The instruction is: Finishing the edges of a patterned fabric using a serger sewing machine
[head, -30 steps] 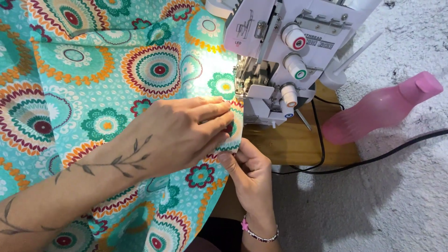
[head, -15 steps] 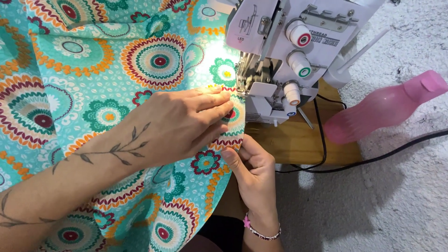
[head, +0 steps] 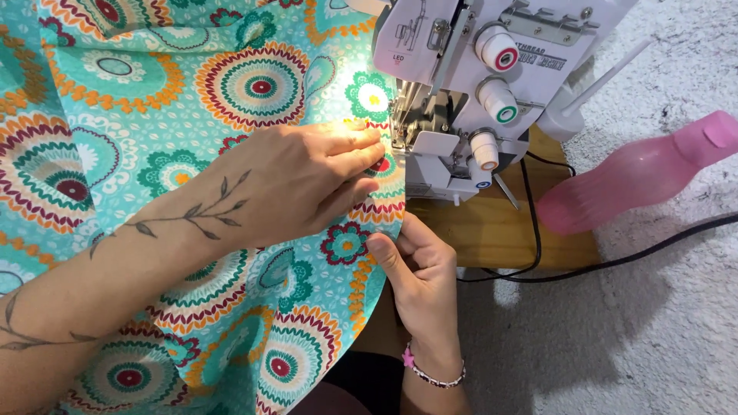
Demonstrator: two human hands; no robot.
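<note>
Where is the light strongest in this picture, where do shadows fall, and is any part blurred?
Head view: the brightest glare lies on the patterned fabric beside the white sewing machine, at the left hand's fingertips, washing out the print there. A soft shadow darkens the grey carpet below the wooden board. The right hand and pink bottle look sharp; no clear blur shows.

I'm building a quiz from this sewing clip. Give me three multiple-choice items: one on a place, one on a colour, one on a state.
1. Where does the bottle lie?
A. right of the sewing machine
B. on the fabric
C. in a hand

2. What colour is the bottle?
A. blue
B. pink
C. green

3. What is the left hand doing?
A. hanging in the air
B. lying flat on the patterned fabric
C. gripping the cable

Answers: 1 A, it lies beyond the wooden board. 2 B, translucent pink. 3 B, fingers pressed by the needle area, while the right hand pinches the fabric edge.
</note>
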